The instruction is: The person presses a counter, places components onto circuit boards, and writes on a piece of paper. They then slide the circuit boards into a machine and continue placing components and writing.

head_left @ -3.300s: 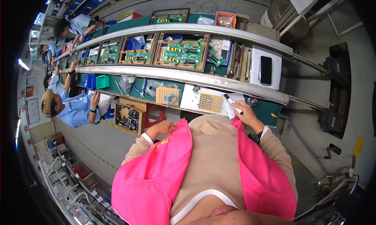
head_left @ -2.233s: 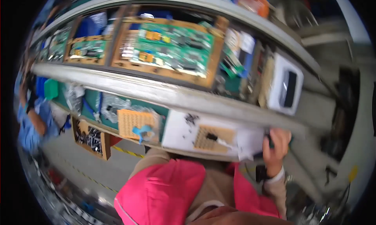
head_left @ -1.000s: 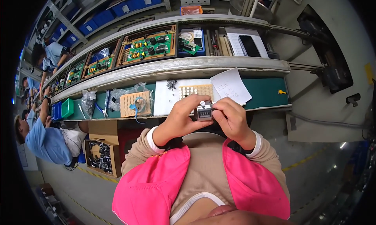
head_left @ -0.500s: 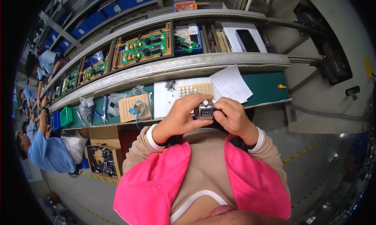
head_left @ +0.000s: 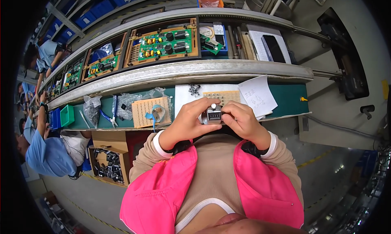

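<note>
A chrome hand tally counter (head_left: 214,115) with a round push button and a small number window is held in front of my chest. My left hand (head_left: 188,120) wraps round its left side, fingers over the top and thumb below. On its right side, my right hand (head_left: 244,122) pinches with thumb and forefinger, where a knob seems to sit, mostly covered. Just beyond the hands, a perforated tan board (head_left: 229,96) lies on white sheeting, partly hidden by my fingers. Small black parts (head_left: 194,89) are heaped beside it, and a handwritten paper sheet (head_left: 257,97) lies to the right.
Left along the green bench are another perforated board (head_left: 142,111) with a blue strap, blue-handled pliers (head_left: 110,119), plastic bags and a green bin (head_left: 67,115). Beyond runs a conveyor rail (head_left: 171,73) carrying green circuit boards (head_left: 165,44). Co-workers (head_left: 51,152) sit at left near a carton (head_left: 109,164).
My view has shifted, so the bench and conveyor sit further right and slightly lower in the picture. Both hands keep the same hold on the tally counter.
</note>
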Action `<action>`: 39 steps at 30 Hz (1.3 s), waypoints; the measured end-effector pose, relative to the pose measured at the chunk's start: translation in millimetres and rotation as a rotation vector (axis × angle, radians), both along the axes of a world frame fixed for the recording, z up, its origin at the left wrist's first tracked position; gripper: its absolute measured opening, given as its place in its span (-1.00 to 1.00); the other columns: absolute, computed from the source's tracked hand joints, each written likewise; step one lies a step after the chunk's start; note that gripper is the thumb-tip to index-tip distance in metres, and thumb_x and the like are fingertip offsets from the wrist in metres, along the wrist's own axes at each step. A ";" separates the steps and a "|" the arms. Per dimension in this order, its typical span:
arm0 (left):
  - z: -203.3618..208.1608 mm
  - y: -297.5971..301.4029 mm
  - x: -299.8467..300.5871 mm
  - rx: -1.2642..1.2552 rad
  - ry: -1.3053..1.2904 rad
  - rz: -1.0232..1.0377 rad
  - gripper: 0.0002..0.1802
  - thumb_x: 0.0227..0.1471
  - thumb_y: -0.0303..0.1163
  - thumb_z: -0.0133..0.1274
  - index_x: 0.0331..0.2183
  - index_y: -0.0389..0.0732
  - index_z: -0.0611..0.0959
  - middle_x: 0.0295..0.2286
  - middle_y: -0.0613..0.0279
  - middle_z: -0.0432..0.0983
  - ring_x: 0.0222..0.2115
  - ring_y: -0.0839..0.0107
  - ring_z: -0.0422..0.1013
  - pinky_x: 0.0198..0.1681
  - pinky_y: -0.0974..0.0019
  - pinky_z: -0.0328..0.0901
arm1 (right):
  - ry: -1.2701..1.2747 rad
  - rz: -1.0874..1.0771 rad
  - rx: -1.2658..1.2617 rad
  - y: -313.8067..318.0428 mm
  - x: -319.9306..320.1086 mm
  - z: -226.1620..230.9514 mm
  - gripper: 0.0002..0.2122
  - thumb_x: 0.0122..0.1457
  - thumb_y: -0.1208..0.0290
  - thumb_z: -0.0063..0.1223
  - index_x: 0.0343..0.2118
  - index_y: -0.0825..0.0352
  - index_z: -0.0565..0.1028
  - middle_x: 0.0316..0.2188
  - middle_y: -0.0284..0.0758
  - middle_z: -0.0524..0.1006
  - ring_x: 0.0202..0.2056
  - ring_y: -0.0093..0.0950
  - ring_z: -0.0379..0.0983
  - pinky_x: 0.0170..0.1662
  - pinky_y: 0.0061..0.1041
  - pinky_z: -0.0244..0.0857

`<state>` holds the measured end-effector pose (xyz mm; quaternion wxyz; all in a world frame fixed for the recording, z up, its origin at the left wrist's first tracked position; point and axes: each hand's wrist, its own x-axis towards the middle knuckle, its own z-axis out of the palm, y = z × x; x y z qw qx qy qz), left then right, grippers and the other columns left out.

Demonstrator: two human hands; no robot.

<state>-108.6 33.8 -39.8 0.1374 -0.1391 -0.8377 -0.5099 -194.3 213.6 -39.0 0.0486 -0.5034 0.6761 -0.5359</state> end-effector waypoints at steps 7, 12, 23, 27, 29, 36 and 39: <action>13.8 -6.4 2.0 -0.197 0.046 0.043 -0.35 -0.32 -0.35 0.36 -0.13 -0.34 0.50 -0.29 -0.02 0.51 -0.27 0.12 0.48 -0.23 0.27 0.35 | -0.606 0.149 0.152 -5.2 -14.2 -21.0 -0.90 0.15 0.50 -0.07 -0.47 0.40 0.39 -0.66 -0.19 0.34 -0.61 -0.20 0.32 -0.52 -0.38 0.18; 19.8 1.3 8.3 -0.249 -0.008 0.136 -0.36 -0.32 -0.35 0.35 -0.13 -0.34 0.50 -0.28 -0.02 0.51 -0.27 0.10 0.48 -0.21 0.27 0.35 | -0.775 0.232 0.107 -8.5 -13.9 -4.9 -0.89 0.14 0.49 -0.07 -0.47 0.41 0.39 -0.65 -0.19 0.36 -0.61 -0.25 0.34 -0.52 -0.40 0.21; 17.0 32.1 -18.8 -0.133 -0.047 0.119 -0.36 -0.35 -0.36 0.37 -0.14 -0.33 0.51 -0.28 -0.01 0.52 -0.29 0.13 0.49 -0.21 0.28 0.35 | -0.201 0.218 0.035 25.9 -41.4 1.4 -0.88 0.16 0.48 -0.08 -0.45 0.43 0.41 -0.63 -0.19 0.41 -0.63 -0.42 0.33 -0.49 -0.44 0.22; 17.4 39.8 -33.7 -0.209 -0.053 0.066 -0.35 -0.35 -0.37 0.37 -0.14 -0.33 0.51 -0.30 0.00 0.52 -0.31 0.13 0.49 -0.24 0.28 0.34 | -0.403 0.196 0.082 38.9 -46.7 -2.0 -0.83 0.18 0.45 -0.10 -0.48 0.44 0.41 -0.67 -0.21 0.40 -0.64 -0.45 0.31 -0.50 -0.47 0.20; 17.5 42.8 -40.3 -0.194 -0.018 0.038 -0.36 -0.36 -0.37 0.37 -0.15 -0.33 0.51 -0.32 0.01 0.52 -0.33 0.13 0.48 -0.26 0.27 0.34 | -0.482 0.202 0.108 43.0 -49.5 -4.8 -0.79 0.20 0.42 -0.12 -0.50 0.45 0.40 -0.69 -0.26 0.39 -0.65 -0.53 0.28 -0.52 -0.50 0.18; 13.3 45.3 -48.0 -0.191 -0.042 0.006 -0.36 -0.36 -0.38 0.36 -0.15 -0.33 0.51 -0.34 0.01 0.51 -0.36 0.14 0.48 -0.30 0.26 0.34 | -0.813 0.241 0.140 47.7 -50.9 -14.9 -0.75 0.23 0.37 -0.15 -0.50 0.45 0.41 -0.69 -0.37 0.37 -0.61 -0.66 0.23 -0.53 -0.56 0.16; 10.8 42.8 -47.5 -0.193 -0.032 0.024 -0.35 -0.36 -0.38 0.36 -0.14 -0.33 0.51 -0.34 0.01 0.51 -0.36 0.13 0.48 -0.30 0.26 0.34 | -0.873 0.248 0.154 45.0 -49.9 -13.7 -0.74 0.23 0.37 -0.15 -0.51 0.45 0.41 -0.69 -0.38 0.36 -0.61 -0.68 0.22 -0.53 -0.56 0.16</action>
